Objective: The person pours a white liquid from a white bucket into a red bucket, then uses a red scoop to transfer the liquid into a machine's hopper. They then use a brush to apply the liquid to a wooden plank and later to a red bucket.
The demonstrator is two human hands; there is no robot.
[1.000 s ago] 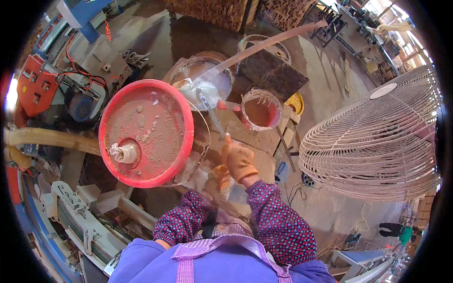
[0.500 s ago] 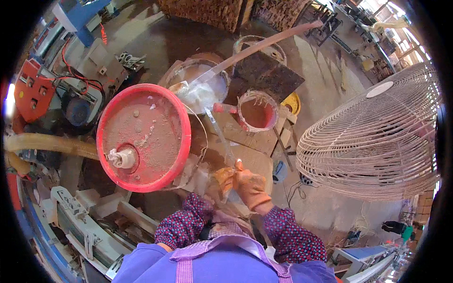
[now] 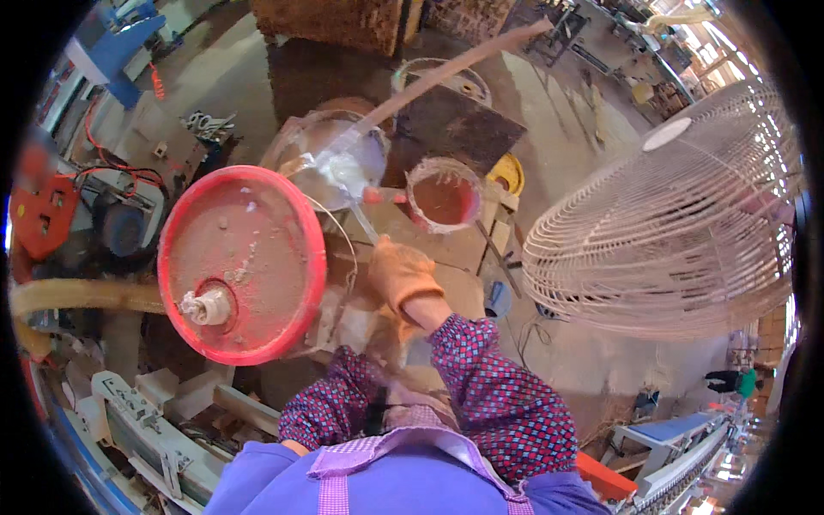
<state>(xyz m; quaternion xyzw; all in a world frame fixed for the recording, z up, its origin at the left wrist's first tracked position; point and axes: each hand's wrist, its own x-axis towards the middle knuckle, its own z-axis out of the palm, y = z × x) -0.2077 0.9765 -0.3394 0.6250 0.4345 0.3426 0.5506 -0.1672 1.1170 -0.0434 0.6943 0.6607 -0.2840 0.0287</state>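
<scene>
My right hand (image 3: pixel 402 273), in an orange work glove, is closed around a thin, pale-smeared stick (image 3: pixel 364 221). The stick's far end reaches the white paste (image 3: pixel 345 176) in a wide bucket (image 3: pixel 296 142). Of my left hand (image 3: pixel 384 342), only a blurred gloved part shows, low beside the right wrist; its fingers are hidden. A longer flat wooden stick (image 3: pixel 455 67) leans in the same bucket, its upper end pointing far right. Just right of the paste stands a red, crusted pail (image 3: pixel 414 215) with brownish contents.
A large red-rimmed bucket lid (image 3: pixel 249 275), dusty on top, is close at my left. A dusty fan cage (image 3: pixel 652 232) fills the right. A dark board (image 3: pixel 463 129) lies behind the pail. Machine parts (image 3: pixel 146 429) and a yellowish hose (image 3: pixel 86 296) are at left.
My right hand has moved forward and left, toward the paste bucket, with the stick in it. My left hand is now mostly hidden near the right wrist. The whole view has shifted slightly.
</scene>
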